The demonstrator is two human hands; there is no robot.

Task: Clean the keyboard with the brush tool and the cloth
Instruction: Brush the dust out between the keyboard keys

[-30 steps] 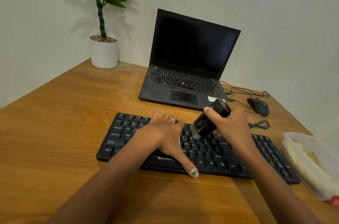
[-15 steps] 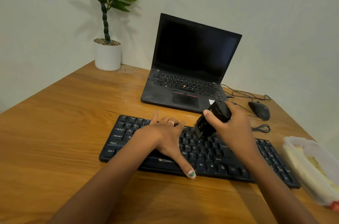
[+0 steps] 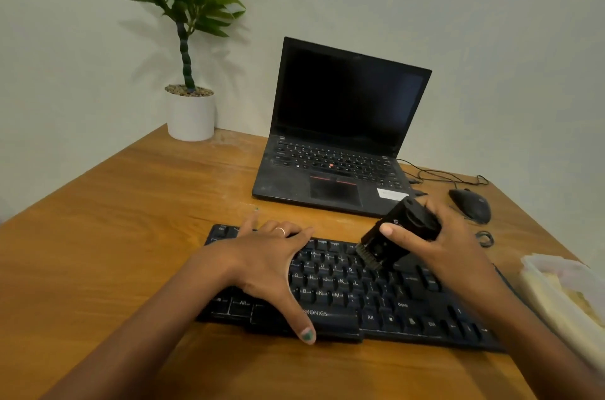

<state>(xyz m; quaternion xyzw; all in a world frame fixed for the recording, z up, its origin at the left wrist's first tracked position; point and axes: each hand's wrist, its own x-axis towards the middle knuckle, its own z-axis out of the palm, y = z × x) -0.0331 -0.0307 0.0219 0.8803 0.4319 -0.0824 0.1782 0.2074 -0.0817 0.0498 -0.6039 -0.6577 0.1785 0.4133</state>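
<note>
**Op:** Nearest me, my left hand (image 3: 262, 263) lies flat on the left half of the keyboard (image 3: 376, 295), fingers straight, thumb hooked over the front edge. It pins the board to the table (image 3: 114, 236) and holds nothing

**Obs:** And the right?

**Op:** My right hand (image 3: 435, 245) is curled round the brush tool (image 3: 397, 234), bristles down on the upper rows near the P key

**Obs:** What worries you?

**Op:** If I bear down too hard, I think the bristles could catch a keycap and lever it off. If the left palm eases up, the board may skate sideways. Dust flicked rightward could land in the plastic container (image 3: 563, 295) beside the right end

**Obs:** The cloth?

**Op:** I can't pick it out; something pale sits in that container, but I can't tell what

**Obs:** Farther back?

**Op:** A long forward stroke could throw grit at the laptop (image 3: 340, 144), or my elbow could snag the mouse (image 3: 471, 203) cable
</note>
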